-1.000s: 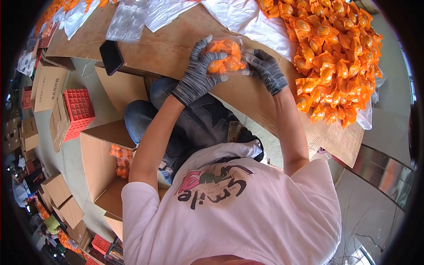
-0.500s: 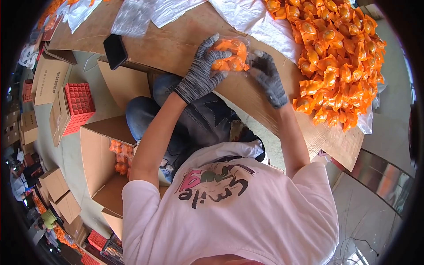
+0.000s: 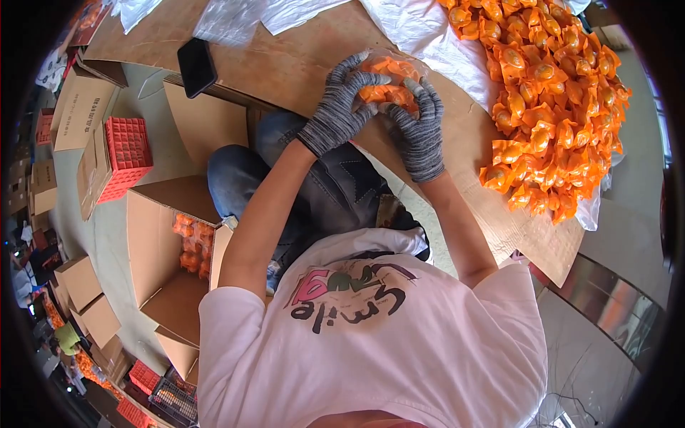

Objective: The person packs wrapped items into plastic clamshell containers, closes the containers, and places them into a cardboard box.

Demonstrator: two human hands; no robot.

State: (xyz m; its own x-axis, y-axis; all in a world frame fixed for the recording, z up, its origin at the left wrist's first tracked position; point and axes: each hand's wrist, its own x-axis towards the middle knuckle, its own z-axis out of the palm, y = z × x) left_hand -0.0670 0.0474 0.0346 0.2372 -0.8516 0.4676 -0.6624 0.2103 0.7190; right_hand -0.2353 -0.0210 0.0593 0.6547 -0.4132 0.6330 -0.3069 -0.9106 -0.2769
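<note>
My left hand (image 3: 339,107), in a grey knit glove, grips the left side of a clear plastic pack (image 3: 389,75) of orange-wrapped fruit above the cardboard-covered table (image 3: 285,75). My right hand (image 3: 417,132), gloved the same way, has its fingers curled on the pack's right side. Both hands press the pack between them. To the right lies a large heap of orange-wrapped fruit (image 3: 549,107). White cloth-like sheets (image 3: 428,36) lie at the table's far side, beside clear plastic packaging (image 3: 228,21).
A black phone (image 3: 196,68) lies at the table's left edge. On the floor at the left stand an open cardboard box (image 3: 160,250) holding packed orange fruit (image 3: 194,242), and a red crate (image 3: 127,157). Stacked boxes (image 3: 89,296) and a person in green (image 3: 68,339) are farther off.
My right hand has moved from loose fingers beside the pack to holding its right side. The pack has shifted slightly right with my left hand, and the view has shifted a little.
</note>
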